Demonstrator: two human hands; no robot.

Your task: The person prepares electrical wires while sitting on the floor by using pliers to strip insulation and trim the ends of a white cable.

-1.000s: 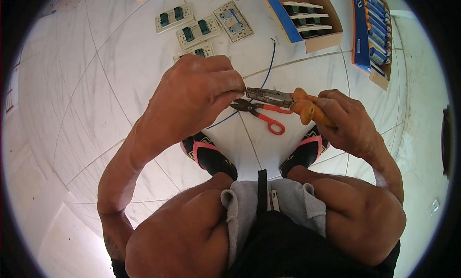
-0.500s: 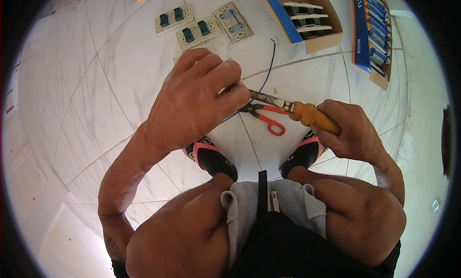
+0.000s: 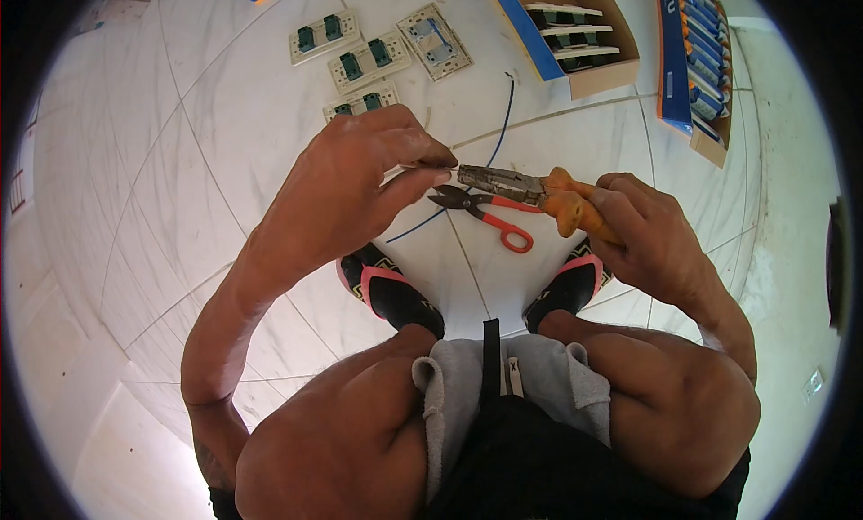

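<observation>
My right hand (image 3: 652, 237) is wrapped round the orange handles of a worn pair of pliers (image 3: 508, 184), whose jaws point left. My left hand (image 3: 360, 174) has thumb and forefinger pinched together just off the jaw tips; what they hold is too small to make out. On the floor below lie red-handled snips (image 3: 511, 232), black blades to the left. A blue wire (image 3: 506, 120) runs under the snips and curves away toward the far side.
Beyond my left hand lie switch plates with green modules (image 3: 367, 60) and one plate turned back up (image 3: 435, 42). An open carton of plates (image 3: 575, 44) stands at the far right, beside a blue box of wrapped packs (image 3: 706, 62). My feet (image 3: 391, 291) flank the snips.
The pliers have turned and now sit clear of my left fingers, their jaws in full view. My left hand has drawn slightly left and lower, uncovering a switch plate behind it.
</observation>
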